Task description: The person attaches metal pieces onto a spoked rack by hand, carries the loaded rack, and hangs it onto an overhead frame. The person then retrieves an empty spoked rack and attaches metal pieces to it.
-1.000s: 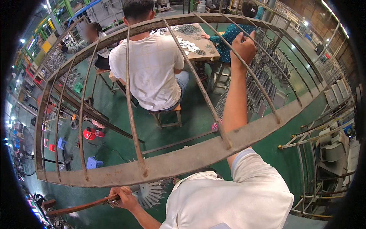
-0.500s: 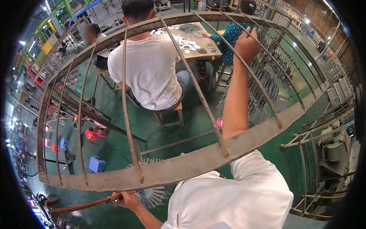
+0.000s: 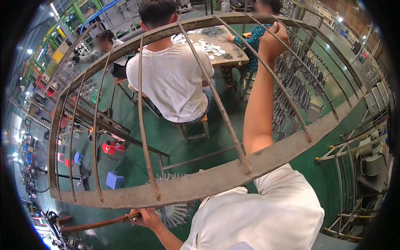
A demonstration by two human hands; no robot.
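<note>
A large metal frame point(image 3: 200, 182) with a curved flat rail and several thin rods fills the space in front of me. My right hand point(image 3: 274, 42) is raised behind the near rail and closed at a metal rod point(image 3: 291, 60) by the far rail; its fingertips are partly hidden. Low on the left, my left hand point(image 3: 148, 219) is closed at the end of a brown curved metal bar point(image 3: 93, 225). Small metal bits show at its fingers, too small to name. Beside that hand, flat metal pieces point(image 3: 174, 213) fan out below the rail.
A person in a white shirt point(image 3: 168, 83) sits on a stool beyond the frame, at a table point(image 3: 231, 62) with metal pieces. Another person's patterned sleeve point(image 3: 255, 39) is at its right. Hanging metal parts point(image 3: 298, 83) fill a rack. A blue stool point(image 3: 113, 180) stands on the green floor.
The view has shifted slightly, so the frame and the room sit a little further right. Both hands keep about the same place on the metalwork.
</note>
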